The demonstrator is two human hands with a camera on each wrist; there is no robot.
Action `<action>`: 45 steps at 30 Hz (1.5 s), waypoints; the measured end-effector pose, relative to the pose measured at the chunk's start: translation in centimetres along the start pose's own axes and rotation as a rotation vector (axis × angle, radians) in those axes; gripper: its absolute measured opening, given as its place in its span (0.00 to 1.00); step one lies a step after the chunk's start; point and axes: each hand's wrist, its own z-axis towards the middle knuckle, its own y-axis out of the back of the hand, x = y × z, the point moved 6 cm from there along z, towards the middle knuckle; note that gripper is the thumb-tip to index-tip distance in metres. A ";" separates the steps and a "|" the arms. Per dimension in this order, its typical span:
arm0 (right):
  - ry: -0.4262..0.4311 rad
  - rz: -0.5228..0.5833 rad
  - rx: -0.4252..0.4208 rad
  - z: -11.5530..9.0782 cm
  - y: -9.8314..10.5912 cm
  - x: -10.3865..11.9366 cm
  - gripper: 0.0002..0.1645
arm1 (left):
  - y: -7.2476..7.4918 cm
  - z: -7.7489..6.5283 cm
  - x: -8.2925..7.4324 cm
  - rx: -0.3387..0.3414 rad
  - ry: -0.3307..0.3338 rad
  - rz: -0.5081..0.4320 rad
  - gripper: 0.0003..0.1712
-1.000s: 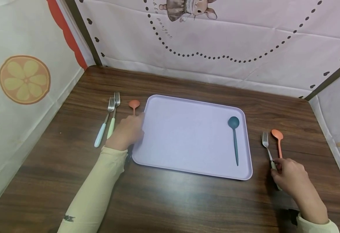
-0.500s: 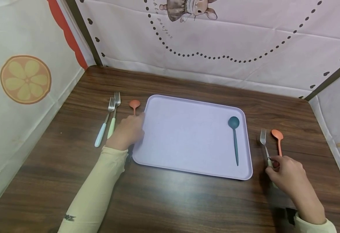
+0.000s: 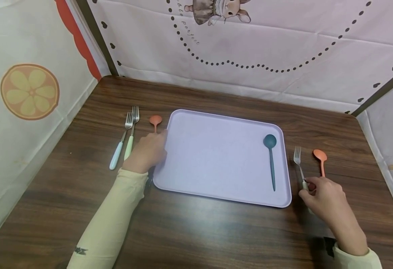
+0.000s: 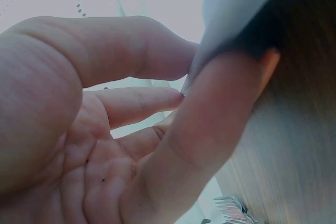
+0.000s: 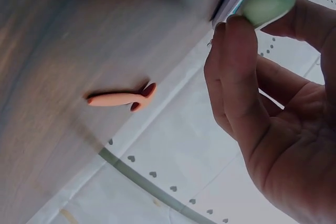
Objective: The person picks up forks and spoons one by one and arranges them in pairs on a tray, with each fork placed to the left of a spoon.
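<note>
My left hand [image 3: 147, 151] pinches the left rim of a lavender tray [image 3: 213, 160]; in the left wrist view the thumb and a finger lie on either side of the tray's edge. A dark teal spoon [image 3: 270, 142] lies on the tray near its right side. Just right of the tray, my right hand [image 3: 329, 198] pinches a fork [image 3: 297, 155] by its pale green handle [image 5: 270, 2], tines pointing away from me. Beyond that hand lies an orange spoon [image 3: 320, 155], its handle end hidden in the head view.
Left of the tray, a fork with a light blue handle [image 3: 116, 155] and one with a green handle [image 3: 129, 146] lie side by side. Another orange spoon [image 3: 155, 120] is partly covered by my left hand. Fabric walls [image 3: 284, 45] border the wooden table [image 3: 210, 231].
My right hand has carried the fork left, closer to the tray and away from the orange spoon. The left hand and the tray have stayed put.
</note>
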 end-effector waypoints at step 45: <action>0.076 0.057 0.001 1.6 -1.2 5.0 0.17 | 0.2 -0.2 0.1 0.006 0.033 0.001 0.24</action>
